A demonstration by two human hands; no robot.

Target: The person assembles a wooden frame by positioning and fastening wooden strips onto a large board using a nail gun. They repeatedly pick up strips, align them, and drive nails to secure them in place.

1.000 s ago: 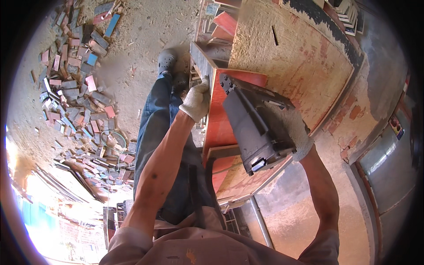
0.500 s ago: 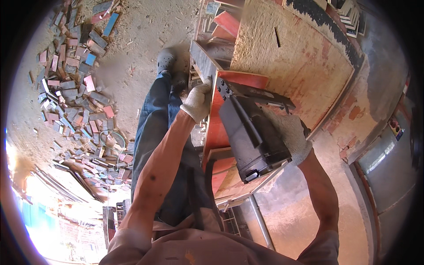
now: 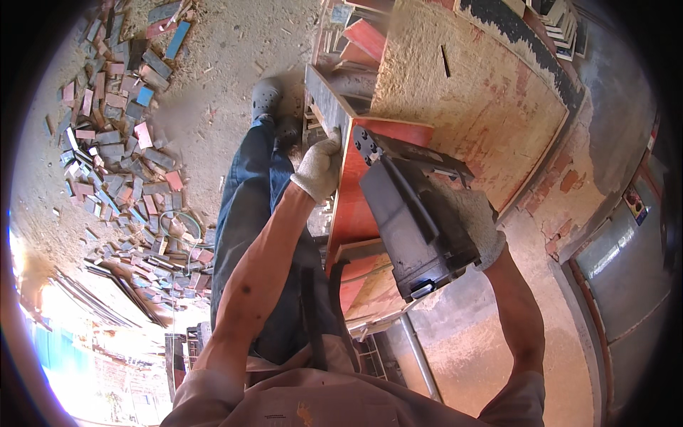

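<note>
My right hand (image 3: 478, 222), in a pale knitted work glove, is closed around a bulky black power tool (image 3: 416, 220) that looks like a nail gun. Its body hides most of the fingers. The perforated nose of the tool points away from me, close to the corner where a red-faced board (image 3: 370, 203) meets a narrow grey board (image 3: 331, 102). My left hand (image 3: 319, 165), gloved too, grips the grey board near that corner, its fingers partly hidden. Both boards stand at the near edge of a worn wooden worktop (image 3: 477, 92).
Many small wood offcuts (image 3: 114, 153) lie heaped on the dusty floor to the left. More red boards (image 3: 364, 39) stand beyond the corner. A plastered wall (image 3: 498, 320) with bare brick patches rises on the right, and a metal pipe (image 3: 420, 356) stands below the worktop.
The nail gun and my right hand have shifted slightly right and toward me, with the nose a little farther from the board corner. My left hand has barely moved.
</note>
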